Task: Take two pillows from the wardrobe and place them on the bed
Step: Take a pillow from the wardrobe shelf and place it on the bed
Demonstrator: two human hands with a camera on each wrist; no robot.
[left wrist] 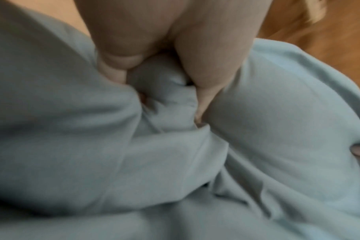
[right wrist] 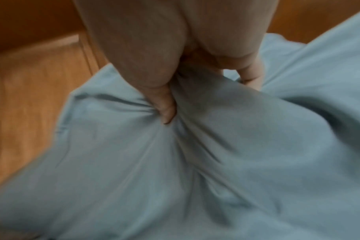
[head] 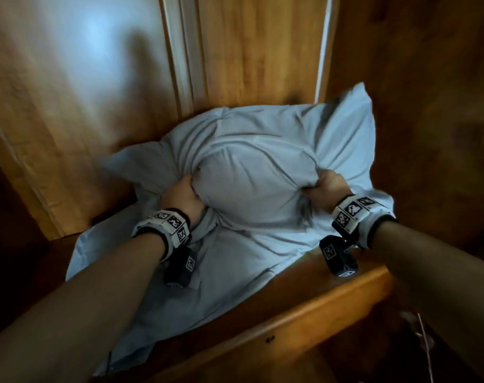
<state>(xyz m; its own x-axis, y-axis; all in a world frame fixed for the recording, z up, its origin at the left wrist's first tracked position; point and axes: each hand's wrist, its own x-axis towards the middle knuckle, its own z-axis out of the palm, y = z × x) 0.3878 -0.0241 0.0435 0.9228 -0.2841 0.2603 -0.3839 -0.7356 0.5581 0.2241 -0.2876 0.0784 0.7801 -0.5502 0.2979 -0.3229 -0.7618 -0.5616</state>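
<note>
A pale blue pillow (head: 252, 178) bulges up inside the wooden wardrobe (head: 401, 106), on top of more pale blue fabric, likely a second pillow (head: 229, 272), that spreads toward the front edge. My left hand (head: 184, 199) grips a bunch of the upper pillow's cover on its left side, fingers curled into the cloth (left wrist: 164, 84). On the pillow's right side my right hand (head: 325, 189) clutches the cover (right wrist: 195, 113) the same way. The fingertips of both hands are buried in folds.
The wardrobe's shelf has a raised wooden front lip (head: 304, 308) below my right wrist. Wooden panels (head: 69, 78) stand close at the back and on both sides. A thin cord (head: 426, 344) hangs at the lower right.
</note>
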